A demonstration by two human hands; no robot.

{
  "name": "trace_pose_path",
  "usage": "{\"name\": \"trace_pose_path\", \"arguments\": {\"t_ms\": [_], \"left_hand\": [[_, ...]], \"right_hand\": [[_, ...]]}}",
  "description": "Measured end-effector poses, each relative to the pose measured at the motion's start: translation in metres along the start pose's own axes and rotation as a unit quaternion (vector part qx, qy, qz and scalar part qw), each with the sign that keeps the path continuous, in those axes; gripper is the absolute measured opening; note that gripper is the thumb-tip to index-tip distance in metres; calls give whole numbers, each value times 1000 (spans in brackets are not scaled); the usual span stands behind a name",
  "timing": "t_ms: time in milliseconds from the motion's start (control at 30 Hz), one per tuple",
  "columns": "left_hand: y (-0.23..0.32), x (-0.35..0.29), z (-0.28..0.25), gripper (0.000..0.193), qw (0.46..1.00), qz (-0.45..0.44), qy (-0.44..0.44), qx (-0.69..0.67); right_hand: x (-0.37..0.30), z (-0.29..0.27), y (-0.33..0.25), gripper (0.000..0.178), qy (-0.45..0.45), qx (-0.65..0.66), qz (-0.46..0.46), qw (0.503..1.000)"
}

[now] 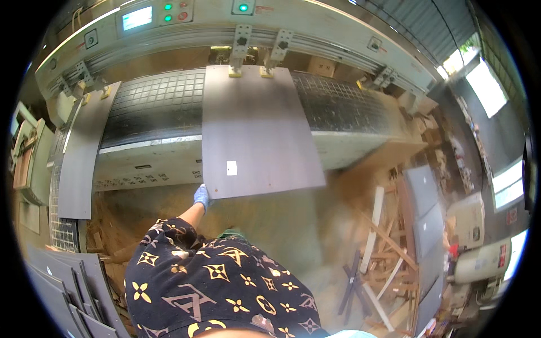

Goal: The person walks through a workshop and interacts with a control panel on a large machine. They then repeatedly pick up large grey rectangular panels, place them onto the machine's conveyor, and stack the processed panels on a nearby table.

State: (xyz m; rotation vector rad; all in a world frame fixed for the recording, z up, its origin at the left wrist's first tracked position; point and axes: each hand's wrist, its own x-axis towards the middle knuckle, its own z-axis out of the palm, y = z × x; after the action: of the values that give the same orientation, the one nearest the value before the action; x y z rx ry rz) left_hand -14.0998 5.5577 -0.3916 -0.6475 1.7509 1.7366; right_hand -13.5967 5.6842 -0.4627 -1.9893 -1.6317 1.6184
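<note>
My left hand [201, 196], in a blue glove, grips the near left corner of a large grey panel [256, 129]. The thumb lies along the panel's edge; the fingers beneath are hidden. The panel's far end rests on the machine's dark gridded bed [152, 107], under two clamps [239, 50] with yellow pads. Its near part juts out over the bed's front side. A small white label [231, 168] sticks to its surface. My right hand does not show.
A narrower grey panel [87, 158] lies at the bed's left end. Grey panels [73, 287] are stacked at lower left. To the right are scrap wood strips [389, 253] and more grey panels [425, 225]. A control screen [137, 19] and lit buttons sit on the machine's beam.
</note>
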Motion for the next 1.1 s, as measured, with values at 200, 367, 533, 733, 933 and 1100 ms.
{"name": "trace_pose_path", "arguments": {"t_ms": [200, 367, 533, 733, 933, 1100], "left_hand": [[-28, 39, -12, 44, 993, 78, 23, 82], [16, -42, 23, 47, 980, 126, 38, 146], [-7, -18, -4, 46, 950, 169, 148, 219], [-34, -8, -2, 44, 976, 116, 177, 50], [-129, -86, 34, 38, 946, 15, 158, -282], [-256, -211, 3, 43, 929, -85, 211, -290]], "right_hand": [[25, -11, -53, 30, -31, 2, -7, 1000], [58, -32, -86, 31, -32, 16, -5, 999], [90, -36, -154, 32, -108, 9, -28, 994], [130, -22, -280, 60, -320, 58, 33, 945], [107, 80, -346, 68, -548, 61, 163, 818], [36, 199, -344, 79, -530, 138, 255, 797]]}}
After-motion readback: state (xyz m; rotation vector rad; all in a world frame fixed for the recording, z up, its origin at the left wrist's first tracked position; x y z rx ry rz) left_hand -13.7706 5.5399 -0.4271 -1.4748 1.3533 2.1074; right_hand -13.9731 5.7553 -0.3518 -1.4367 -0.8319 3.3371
